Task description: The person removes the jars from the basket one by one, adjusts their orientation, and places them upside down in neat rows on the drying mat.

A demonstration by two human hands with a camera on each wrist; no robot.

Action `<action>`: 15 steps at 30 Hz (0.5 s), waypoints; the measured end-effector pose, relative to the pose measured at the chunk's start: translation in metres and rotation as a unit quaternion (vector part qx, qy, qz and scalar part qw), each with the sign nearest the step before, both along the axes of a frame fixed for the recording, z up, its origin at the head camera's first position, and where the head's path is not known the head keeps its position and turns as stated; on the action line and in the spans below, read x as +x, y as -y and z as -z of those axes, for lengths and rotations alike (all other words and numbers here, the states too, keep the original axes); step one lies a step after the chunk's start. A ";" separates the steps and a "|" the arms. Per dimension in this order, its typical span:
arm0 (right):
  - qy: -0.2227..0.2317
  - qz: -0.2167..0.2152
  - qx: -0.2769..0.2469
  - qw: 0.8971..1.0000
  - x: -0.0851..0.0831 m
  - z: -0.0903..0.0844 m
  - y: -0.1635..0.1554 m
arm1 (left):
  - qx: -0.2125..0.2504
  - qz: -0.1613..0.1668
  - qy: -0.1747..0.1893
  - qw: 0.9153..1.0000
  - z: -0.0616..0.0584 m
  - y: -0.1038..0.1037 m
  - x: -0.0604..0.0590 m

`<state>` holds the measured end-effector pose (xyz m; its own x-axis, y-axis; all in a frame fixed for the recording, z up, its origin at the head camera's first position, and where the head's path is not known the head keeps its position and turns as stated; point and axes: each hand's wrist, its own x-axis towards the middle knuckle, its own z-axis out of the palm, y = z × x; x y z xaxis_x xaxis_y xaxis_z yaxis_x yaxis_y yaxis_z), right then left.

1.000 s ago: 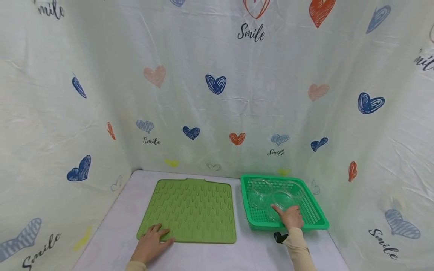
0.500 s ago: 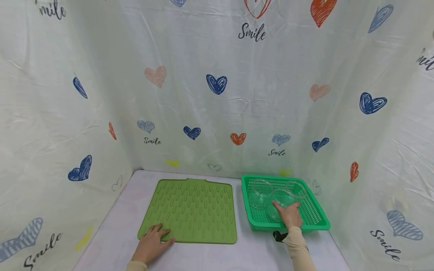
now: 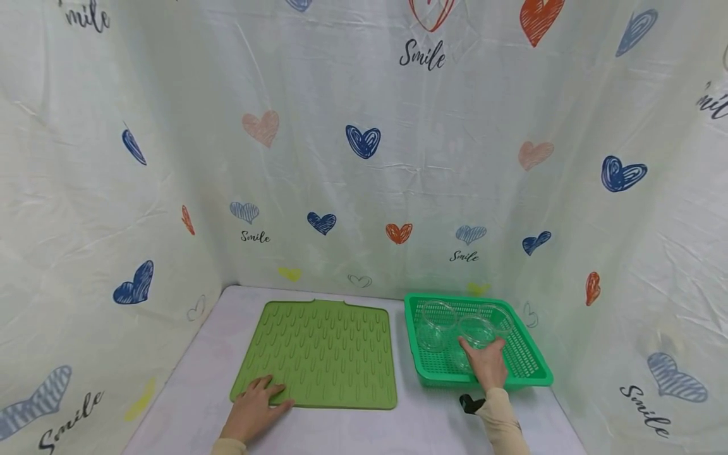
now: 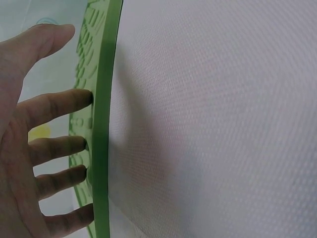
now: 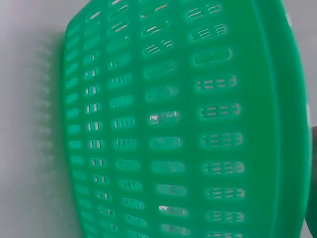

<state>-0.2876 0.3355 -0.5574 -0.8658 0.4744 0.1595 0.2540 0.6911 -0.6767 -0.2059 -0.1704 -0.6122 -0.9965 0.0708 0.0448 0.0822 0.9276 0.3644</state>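
A green drying mat [image 3: 335,357] with raised ridges lies on the table. My left hand [image 3: 257,407] rests on its near left corner, fingers spread; in the left wrist view the fingertips [image 4: 81,96] meet the mat just behind its front edge. To the right stands a green plastic basket [image 3: 537,370] holding several clear round cups. My right hand [image 3: 488,364] reaches over the basket's near side, thumb and fingers around the nearest clear cup [image 3: 475,328]. The right wrist view is filled by the slotted basket wall [image 5: 183,99], which hides most of that hand.
Another clear cup [image 3: 438,322] stands at the basket's left, and one [image 3: 497,316] toward the back right. A black device [image 3: 471,404] sits on the right wrist. Behind the table hangs a pale curtain [image 3: 364,189] printed with hearts.
My right hand has shifted slightly away from me, its thumb and fingers now closer about the nearest cup. That cup's rim has moved back a little. My left hand has stayed on the mat.
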 end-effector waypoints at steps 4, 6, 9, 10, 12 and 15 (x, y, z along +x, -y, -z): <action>-0.023 0.004 0.003 1.000 0.002 0.000 0.002 | 0.001 -0.002 0.005 1.000 0.000 0.000 0.000; -0.038 0.006 0.007 0.999 0.003 -0.002 0.003 | 0.000 -0.002 0.007 1.000 0.000 0.000 0.000; -0.065 0.005 0.020 0.998 0.003 -0.007 0.006 | 0.000 -0.003 0.008 1.000 0.000 0.000 0.000; -0.075 0.004 0.027 0.997 0.004 -0.009 0.007 | 0.000 -0.003 0.008 1.000 0.001 0.000 -0.001; -0.095 0.001 0.040 0.995 0.004 -0.015 0.009 | -0.001 -0.004 0.007 1.000 0.002 0.000 -0.001; -0.116 -0.005 0.054 0.992 0.006 -0.024 0.013 | -0.001 -0.003 0.003 1.000 0.001 0.000 -0.001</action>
